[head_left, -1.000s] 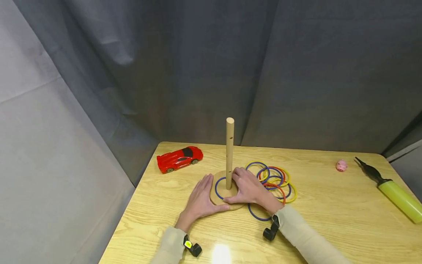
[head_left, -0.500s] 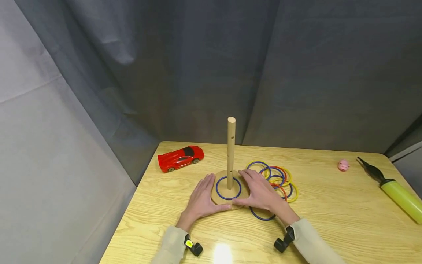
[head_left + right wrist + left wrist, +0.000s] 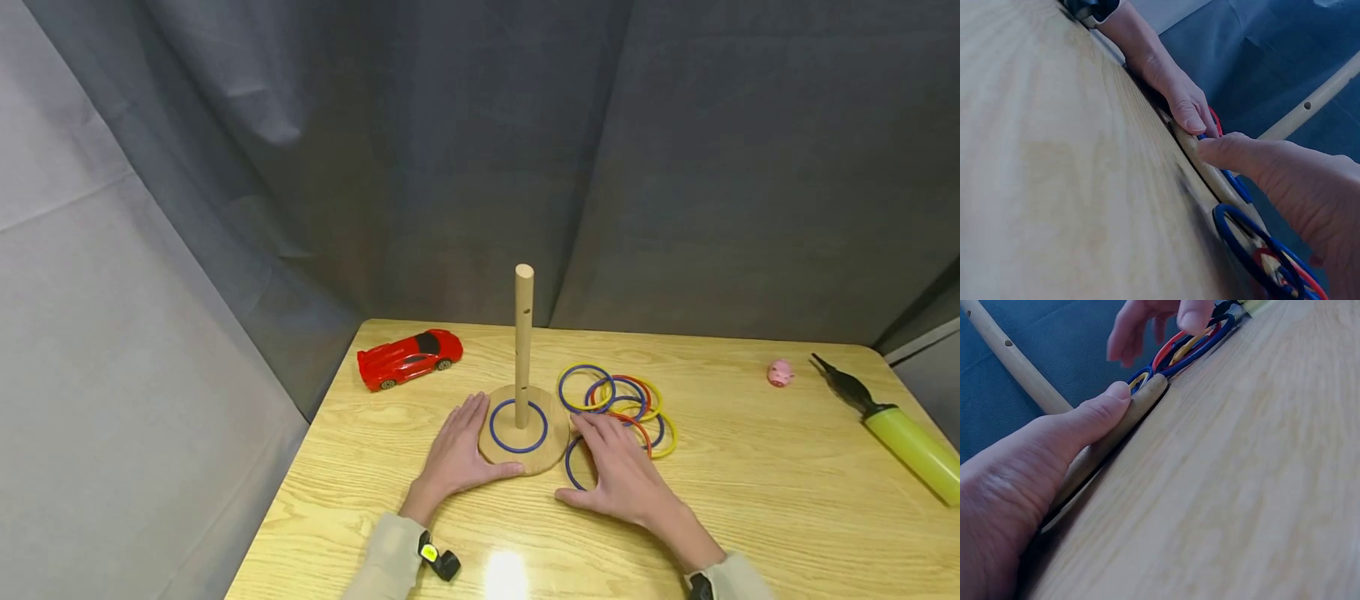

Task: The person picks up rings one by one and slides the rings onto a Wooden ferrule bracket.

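A round wooden ring-toss stand [image 3: 558, 437] with an upright peg stands on the table. One blue ring [image 3: 517, 451] lies on its base around the peg. My left hand [image 3: 459, 454] holds the base at its left rim, thumb along the front edge; the left wrist view [image 3: 1029, 469] shows the thumb on the rim, the other fingers hidden. My right hand [image 3: 618, 471] is just right of the base, fingers and thumb spread and nothing held. It partly covers a blue ring [image 3: 572, 471]. Beyond it lies a loose pile of blue, red and yellow rings [image 3: 672, 429].
A red toy car [image 3: 411, 358] sits at the back left of the table [image 3: 750, 467]. Towards the back right are a small pink pig toy [image 3: 780, 372] and a green hand pump [image 3: 911, 454] with a black nozzle. A dark curtain [image 3: 450, 167] hangs behind the table.
My right hand has drawn off the blue ring and the base, moving right and towards me. The blue ring now lies centred round the peg. My left hand stays on the rim.
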`<state>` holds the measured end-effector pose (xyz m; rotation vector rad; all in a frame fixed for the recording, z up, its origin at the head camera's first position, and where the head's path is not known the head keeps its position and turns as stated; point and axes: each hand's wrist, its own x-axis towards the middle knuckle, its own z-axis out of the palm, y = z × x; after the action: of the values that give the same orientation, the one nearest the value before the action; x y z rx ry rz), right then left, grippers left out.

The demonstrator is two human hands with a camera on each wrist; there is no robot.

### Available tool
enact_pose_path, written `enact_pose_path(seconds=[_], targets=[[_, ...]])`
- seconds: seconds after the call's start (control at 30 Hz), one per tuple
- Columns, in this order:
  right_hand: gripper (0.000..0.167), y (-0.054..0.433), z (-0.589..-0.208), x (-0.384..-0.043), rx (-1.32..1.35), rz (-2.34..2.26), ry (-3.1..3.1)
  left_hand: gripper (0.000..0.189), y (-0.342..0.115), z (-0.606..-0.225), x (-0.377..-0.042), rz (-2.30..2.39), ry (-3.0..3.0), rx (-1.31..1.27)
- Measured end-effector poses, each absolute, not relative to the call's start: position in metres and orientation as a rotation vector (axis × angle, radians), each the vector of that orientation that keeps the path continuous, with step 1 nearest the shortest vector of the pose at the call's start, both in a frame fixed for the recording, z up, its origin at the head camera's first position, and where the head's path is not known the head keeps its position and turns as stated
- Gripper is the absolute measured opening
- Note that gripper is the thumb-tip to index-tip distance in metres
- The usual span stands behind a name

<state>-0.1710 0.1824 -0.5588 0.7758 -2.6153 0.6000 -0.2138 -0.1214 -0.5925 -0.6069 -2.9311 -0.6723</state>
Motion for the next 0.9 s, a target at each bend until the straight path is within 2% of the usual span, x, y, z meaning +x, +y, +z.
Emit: enact_pose_path(seconds=[0.47, 0.9], targets=[[0.113, 0.206, -0.574, -0.142, 0.451, 0.605, -2.586, 0.139, -0.123, -0.593, -0.216, -0.649, -2.934, -0.605], [0.111, 0.214, -0.588, -0.143, 0.418, 0.633, -2.587, 0.139, -0.122, -0.593, -0.213, -0.676, -2.954, -0.587]])
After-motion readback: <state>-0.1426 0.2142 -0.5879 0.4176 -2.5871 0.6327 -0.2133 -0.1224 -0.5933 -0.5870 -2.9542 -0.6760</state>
